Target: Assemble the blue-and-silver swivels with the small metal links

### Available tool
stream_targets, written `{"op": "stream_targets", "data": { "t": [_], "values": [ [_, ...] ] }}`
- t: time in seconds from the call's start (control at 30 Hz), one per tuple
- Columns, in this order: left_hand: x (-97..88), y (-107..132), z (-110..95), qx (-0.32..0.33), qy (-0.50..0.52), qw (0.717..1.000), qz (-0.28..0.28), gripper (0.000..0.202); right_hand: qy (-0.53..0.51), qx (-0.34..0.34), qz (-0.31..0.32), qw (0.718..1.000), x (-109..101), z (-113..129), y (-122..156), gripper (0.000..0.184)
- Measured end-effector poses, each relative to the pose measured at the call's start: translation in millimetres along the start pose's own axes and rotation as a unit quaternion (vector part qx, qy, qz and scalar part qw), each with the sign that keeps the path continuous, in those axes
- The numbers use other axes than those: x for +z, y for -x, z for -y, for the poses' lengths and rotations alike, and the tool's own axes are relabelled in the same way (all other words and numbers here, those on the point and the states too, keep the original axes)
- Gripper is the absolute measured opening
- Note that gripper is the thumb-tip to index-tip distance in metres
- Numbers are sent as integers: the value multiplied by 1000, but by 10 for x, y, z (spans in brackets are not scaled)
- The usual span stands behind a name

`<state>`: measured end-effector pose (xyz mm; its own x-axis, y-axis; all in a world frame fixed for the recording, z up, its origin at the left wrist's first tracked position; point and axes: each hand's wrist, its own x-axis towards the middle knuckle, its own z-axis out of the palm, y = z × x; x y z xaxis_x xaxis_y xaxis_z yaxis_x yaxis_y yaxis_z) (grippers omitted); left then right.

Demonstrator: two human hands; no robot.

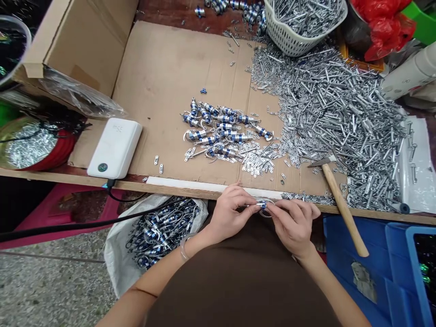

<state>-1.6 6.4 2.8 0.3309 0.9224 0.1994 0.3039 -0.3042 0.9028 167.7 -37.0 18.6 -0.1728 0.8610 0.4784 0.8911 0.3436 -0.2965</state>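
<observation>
Just in front of the table's wooden edge, my left hand and my right hand come together on a small blue and silver metal fitting with a curved wire hook. Fingertips pinch it from both sides, hiding part of it. Beyond my hands, a cluster of similar blue and silver hooked fittings lies on the cardboard sheet. Beside the cluster is a heap of small flat metal links with holes. A hammer with a wooden handle rests to the right, its handle jutting over the edge.
Loose eye bolts form a large pile at right, below a white basket. A white power bank with a cable lies left, near a cardboard box. Under the edge are a white sack of fittings and blue crates.
</observation>
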Motion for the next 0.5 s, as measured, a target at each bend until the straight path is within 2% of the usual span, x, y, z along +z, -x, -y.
{"op": "stream_targets", "data": {
  "t": [0.07,0.17,0.27,0.37,0.5],
  "values": [
    [-8,-3,-8,5,-10,1000,12,3,-6,-1,16,1000,-15,-6,-34,16],
    [-11,1,-15,14,-16,999,27,3,-68,53,105,991,-39,-31,-97,8],
    [12,25,-31,-9,-13,999,31,5,-118,71,175,975,-69,-38,-136,8],
    [44,52,-51,-38,-27,999,6,8,-116,66,164,977,-93,-21,-143,9],
    [56,61,-57,-22,-52,998,-1,7,-75,29,165,983,-92,13,-142,14]
  ]
}}
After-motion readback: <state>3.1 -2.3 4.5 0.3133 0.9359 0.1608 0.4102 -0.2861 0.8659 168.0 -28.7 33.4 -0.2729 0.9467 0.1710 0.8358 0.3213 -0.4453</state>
